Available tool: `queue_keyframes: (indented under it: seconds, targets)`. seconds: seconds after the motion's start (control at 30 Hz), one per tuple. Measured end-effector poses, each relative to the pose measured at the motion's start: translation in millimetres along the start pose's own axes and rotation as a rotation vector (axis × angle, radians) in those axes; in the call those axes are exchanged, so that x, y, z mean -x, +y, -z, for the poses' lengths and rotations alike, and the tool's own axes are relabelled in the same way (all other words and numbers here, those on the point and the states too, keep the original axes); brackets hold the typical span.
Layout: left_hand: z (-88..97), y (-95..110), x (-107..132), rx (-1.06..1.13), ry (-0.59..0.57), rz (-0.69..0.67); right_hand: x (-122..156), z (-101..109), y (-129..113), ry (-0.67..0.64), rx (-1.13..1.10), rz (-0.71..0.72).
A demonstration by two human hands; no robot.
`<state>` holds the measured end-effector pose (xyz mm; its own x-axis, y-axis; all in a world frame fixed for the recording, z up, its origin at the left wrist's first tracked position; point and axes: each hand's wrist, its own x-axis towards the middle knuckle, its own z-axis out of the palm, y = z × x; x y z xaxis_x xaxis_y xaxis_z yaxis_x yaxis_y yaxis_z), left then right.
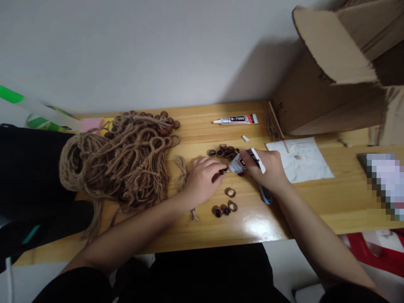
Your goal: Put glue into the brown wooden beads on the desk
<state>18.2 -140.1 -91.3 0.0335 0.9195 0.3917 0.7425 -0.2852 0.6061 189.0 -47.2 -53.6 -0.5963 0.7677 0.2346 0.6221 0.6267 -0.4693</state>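
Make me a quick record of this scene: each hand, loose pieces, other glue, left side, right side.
Left hand: pinches a small brown piece
Right hand: grips a glue tube, nozzle end toward that piece
Loose pieces: hollow brown shells in two groups
Other glue: B-7000 tube lying near the wall
Left side: heap of brown cord
Right side: open cardboard box, white sheet in front

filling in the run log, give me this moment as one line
left hand: pinching brown piece; right hand: holding tube aimed at piece; beyond: B-7000 tube; far left: rope pile
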Motion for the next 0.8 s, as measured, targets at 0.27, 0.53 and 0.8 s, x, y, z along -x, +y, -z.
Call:
queue_keyframes:
  seconds: [0.27,0.53,0.8]
  targets:
    - [1.9,3.1,-1.1,-0.007,-0.025,0.043,0.5,-4.3,4.0,-0.007,0.079,0.042]
    - [0.9,2.3,-1.6,-0.007,-0.007,0.020,0.5,-6.8,5.4,0.030,0.119,0.081]
    - [0.5,1.7,-0.7,-0.002,-0.005,0.018,-0.7,-0.9,5.7,0.001,0.092,0.063]
